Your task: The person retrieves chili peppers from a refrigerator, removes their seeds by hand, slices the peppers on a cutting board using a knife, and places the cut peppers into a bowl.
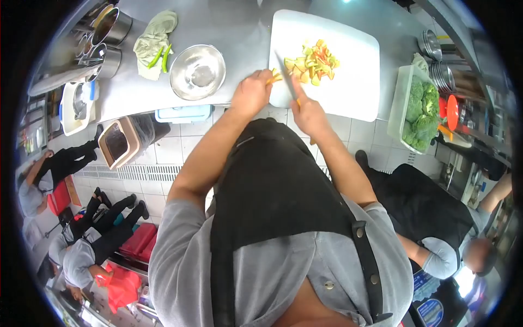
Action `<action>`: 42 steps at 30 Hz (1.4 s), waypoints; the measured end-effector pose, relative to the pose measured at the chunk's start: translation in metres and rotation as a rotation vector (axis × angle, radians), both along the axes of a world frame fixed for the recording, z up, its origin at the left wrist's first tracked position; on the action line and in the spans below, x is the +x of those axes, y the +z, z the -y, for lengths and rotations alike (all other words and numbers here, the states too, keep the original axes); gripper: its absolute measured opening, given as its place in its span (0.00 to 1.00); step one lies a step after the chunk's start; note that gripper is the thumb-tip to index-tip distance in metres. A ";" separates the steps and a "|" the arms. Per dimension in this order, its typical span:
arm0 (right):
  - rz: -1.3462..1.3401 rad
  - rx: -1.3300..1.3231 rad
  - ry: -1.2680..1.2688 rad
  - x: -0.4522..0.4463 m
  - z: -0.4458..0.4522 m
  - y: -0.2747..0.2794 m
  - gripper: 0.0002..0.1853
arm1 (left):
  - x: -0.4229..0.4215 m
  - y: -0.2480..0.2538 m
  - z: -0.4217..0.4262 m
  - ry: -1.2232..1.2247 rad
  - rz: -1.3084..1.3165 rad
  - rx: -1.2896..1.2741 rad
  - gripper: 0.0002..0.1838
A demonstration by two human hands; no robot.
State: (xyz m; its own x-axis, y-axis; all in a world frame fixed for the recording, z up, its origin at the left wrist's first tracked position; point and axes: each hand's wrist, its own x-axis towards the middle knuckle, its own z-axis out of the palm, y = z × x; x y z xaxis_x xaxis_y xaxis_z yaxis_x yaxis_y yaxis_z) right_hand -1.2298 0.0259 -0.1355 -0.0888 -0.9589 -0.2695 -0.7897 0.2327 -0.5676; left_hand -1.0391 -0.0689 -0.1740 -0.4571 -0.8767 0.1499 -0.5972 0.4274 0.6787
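Note:
My right hand [310, 115] is closed around the handle of a knife [285, 71], its blade angled toward the far left over the white cutting board [354, 98]. Left of the blade, my left hand [252, 94] pinches some yellow-orange strips [275, 76] at the board's near left edge; they look like pepper, though their kind is not certain. A heap of chopped yellow, red and greenish pieces [315, 62] lies on the board beyond the knife. To the left of my left hand stands a shiny metal bowl [197, 72].
Two green chili peppers [160, 59] rest by a crumpled cloth [158, 32] on the steel counter [234, 27]. At right is a container of broccoli [422, 109]. Metal pots [111, 27] stand far left, with a bin [119, 143] below. A co-worker [436, 212] is behind me at right; others are left.

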 end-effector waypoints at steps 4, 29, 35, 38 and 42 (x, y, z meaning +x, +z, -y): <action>0.045 -0.165 0.037 -0.007 -0.010 0.015 0.43 | 0.009 -0.002 0.021 -0.115 -0.035 -0.033 0.09; 0.146 -0.033 -0.209 -0.023 -0.011 0.022 0.40 | -0.012 -0.009 0.012 0.007 0.032 -0.196 0.09; -0.303 -0.315 -0.295 -0.172 0.010 -0.038 0.29 | -0.068 -0.025 0.031 0.026 -0.039 -0.120 0.18; -0.375 -0.201 -0.336 -0.186 0.034 -0.036 0.25 | -0.063 -0.010 0.028 0.055 -0.109 -0.048 0.21; -0.409 -0.689 -0.321 -0.176 0.027 -0.043 0.27 | -0.047 -0.007 0.016 0.029 -0.149 -0.088 0.36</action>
